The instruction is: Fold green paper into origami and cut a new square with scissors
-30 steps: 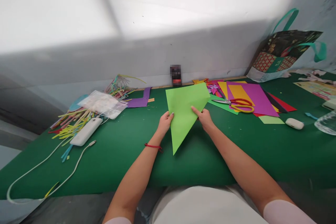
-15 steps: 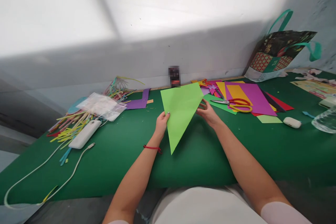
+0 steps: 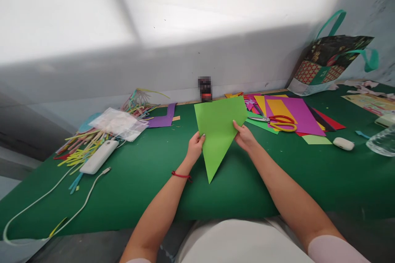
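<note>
A sheet of light green paper [image 3: 219, 121] is held up above the table, narrowing to a point at its lower end. My left hand [image 3: 195, 147] pinches its left edge, thumb in front and the other fingers behind. On the right slanting edge, my right hand [image 3: 244, 136] grips the same sheet with the thumb lying on its face. The fingers behind the paper are mostly hidden. Just right of the sheet lie scissors [image 3: 282, 123] with red and yellow handles, on top of coloured papers.
The green table [image 3: 148, 197] carries paper strips [image 3: 82, 152], a plastic bag [image 3: 119, 123], a white power bank [image 3: 99, 157] with a cable, and purple paper [image 3: 165, 119] on the left. Rightward are coloured sheets [image 3: 304, 115], a white case [image 3: 343, 144], a plastic bottle [image 3: 382, 141] and a tote bag [image 3: 327, 63].
The green paper has shifted slightly to the right with both hands. My right hand, whose fingers were spread at the paper's edge, now grips it with the thumb on its front.
</note>
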{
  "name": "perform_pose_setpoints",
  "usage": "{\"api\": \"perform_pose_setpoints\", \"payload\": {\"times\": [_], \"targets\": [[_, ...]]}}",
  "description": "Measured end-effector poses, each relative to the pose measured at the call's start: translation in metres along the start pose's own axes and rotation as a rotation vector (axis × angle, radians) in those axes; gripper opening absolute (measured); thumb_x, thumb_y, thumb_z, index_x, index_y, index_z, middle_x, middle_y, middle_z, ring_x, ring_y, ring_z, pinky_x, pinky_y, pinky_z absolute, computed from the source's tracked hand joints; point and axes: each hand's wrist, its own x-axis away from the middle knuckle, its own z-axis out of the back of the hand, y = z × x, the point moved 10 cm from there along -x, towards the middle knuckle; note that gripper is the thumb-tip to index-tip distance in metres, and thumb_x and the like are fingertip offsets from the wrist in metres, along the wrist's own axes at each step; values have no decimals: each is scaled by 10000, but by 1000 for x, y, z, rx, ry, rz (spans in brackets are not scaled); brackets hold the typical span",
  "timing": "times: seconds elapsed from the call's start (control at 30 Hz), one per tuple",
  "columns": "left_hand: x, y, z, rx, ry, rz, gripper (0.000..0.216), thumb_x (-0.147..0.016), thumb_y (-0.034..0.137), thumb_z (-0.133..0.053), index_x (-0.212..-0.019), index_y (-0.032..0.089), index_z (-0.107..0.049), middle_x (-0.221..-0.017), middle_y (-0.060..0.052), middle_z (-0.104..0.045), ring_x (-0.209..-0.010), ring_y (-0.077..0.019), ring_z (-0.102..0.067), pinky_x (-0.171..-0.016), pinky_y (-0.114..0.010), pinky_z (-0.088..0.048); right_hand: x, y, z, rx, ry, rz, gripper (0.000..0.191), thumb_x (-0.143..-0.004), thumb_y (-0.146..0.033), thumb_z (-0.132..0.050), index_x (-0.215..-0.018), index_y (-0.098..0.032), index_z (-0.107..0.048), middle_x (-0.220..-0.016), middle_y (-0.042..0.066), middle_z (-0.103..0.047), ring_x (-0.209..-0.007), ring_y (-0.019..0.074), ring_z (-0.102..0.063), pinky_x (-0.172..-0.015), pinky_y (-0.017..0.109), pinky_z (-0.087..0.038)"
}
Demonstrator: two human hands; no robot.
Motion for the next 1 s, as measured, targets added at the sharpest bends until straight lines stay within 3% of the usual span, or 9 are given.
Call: {"api": "perform_pose_setpoints", "payload": {"times": [0.17, 0.37, 0.63, 0.8, 1.0], "targets": [[0, 3, 1, -29, -7, -52, 327, -723, 420, -636, -931, 167, -638, -842, -64, -685, -809, -210, -621, -684, -300, -484, -2, 2, -5, 1, -81, 24, 170, -723, -292, -686, -852, -211, -611, -754, 33, -714, -846, 225, -689, -650, 352, -599], [-3, -6, -1, 66, -33, 33, 327, -695, 405, -668, -913, 164, -644, -884, -73, -692, -836, -216, -632, -702, -303, -484, -5, 5, -2, 10, -94, 12, 128, -744, -282, -665, -842, -212, -620, -792, 40, -719, -867, 225, -687, -677, 357, -602], [2, -15, 0, 92, 9, 111, 352, -666, 460, -696, -856, 168, -643, -664, -7, -608, -568, -128, -524, -531, -245, -399, -11, 12, 5, -77, -97, -25, 185, -689, -248, -726, -851, -204, -650, -860, 41, -732, -971, 241, -657, -859, 382, -553], [0, -5, 6, -60, 72, -9, 379, -698, 523, -640, -607, 170, -537, -547, 33, -460, -500, -95, -379, -489, -238, -304, -12, 9, 6, -73, -110, 11, 208, -687, -271, -731, -869, -213, -650, -918, 43, -728, -1046, 246, -624, -894, 401, -535], [0, 1, 4, -148, 64, -79, 356, -750, 498, -602, -629, 169, -544, -574, 26, -460, -553, -116, -392, -540, -255, -319, -11, 9, 8, -62, -66, -9, 165, -701, -251, -719, -843, -208, -647, -877, 42, -731, -974, 239, -657, -854, 394, -554]]}}
